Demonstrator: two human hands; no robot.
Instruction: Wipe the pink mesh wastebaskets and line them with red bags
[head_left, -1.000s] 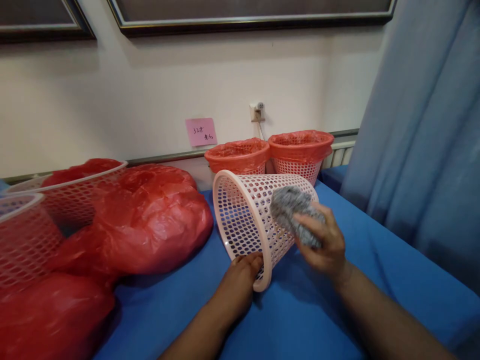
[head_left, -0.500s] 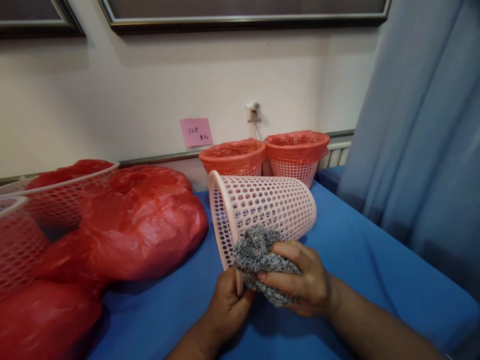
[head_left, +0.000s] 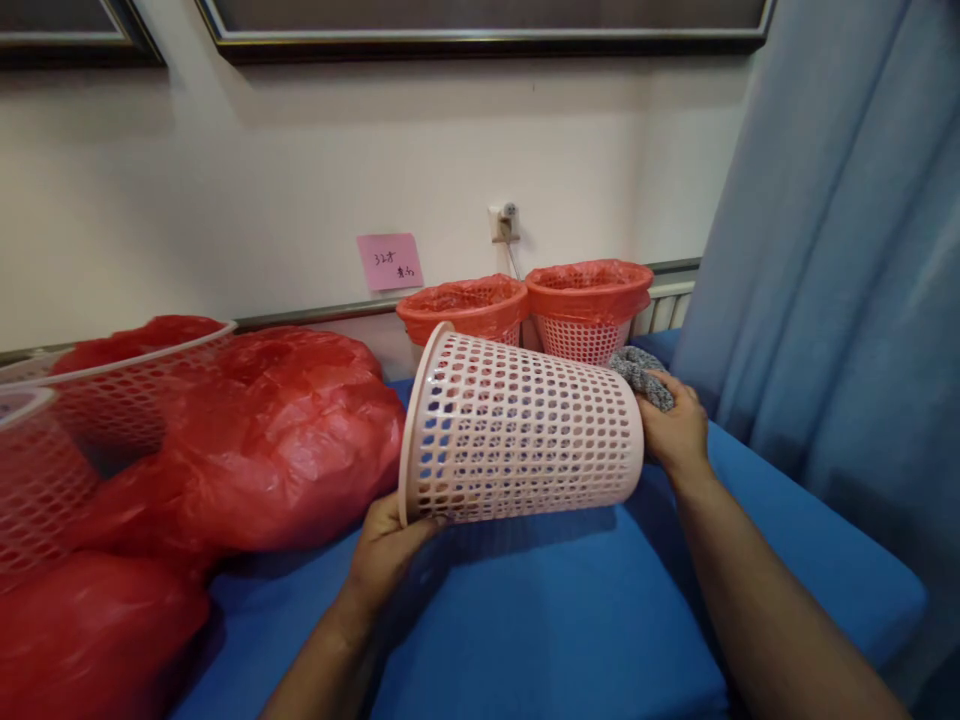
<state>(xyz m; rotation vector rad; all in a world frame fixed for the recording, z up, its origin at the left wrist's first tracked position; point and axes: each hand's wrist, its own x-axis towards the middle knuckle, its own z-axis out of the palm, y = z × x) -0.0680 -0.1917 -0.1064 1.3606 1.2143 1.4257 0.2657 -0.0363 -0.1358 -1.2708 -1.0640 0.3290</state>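
A pale pink perforated plastic wastebasket [head_left: 525, 430] lies on its side in mid view, its open rim to the left and its base to the right. My left hand [head_left: 386, 550] grips the lower edge of the rim, thumb on the outside and the other fingers partly hidden. At the base end, my right hand [head_left: 675, 420] is closed on a grey speckled cloth [head_left: 641, 372], which is bunched against or close beside the basket's bottom. Some of the right fingers are out of sight behind the cloth.
Two baskets lined with red bags, a left one [head_left: 465, 305] and a right one [head_left: 589, 310], stand by the wall. Red plastic bags [head_left: 300, 440] and more baskets [head_left: 150, 375] crowd the left. A blue-covered table [head_left: 555, 620] lies underneath; a blue curtain [head_left: 810, 300] hangs at right.
My right hand and the cloth have moved from near the rim to the base, right and away from me. The basket has turned and its rim has shifted left with my left hand.
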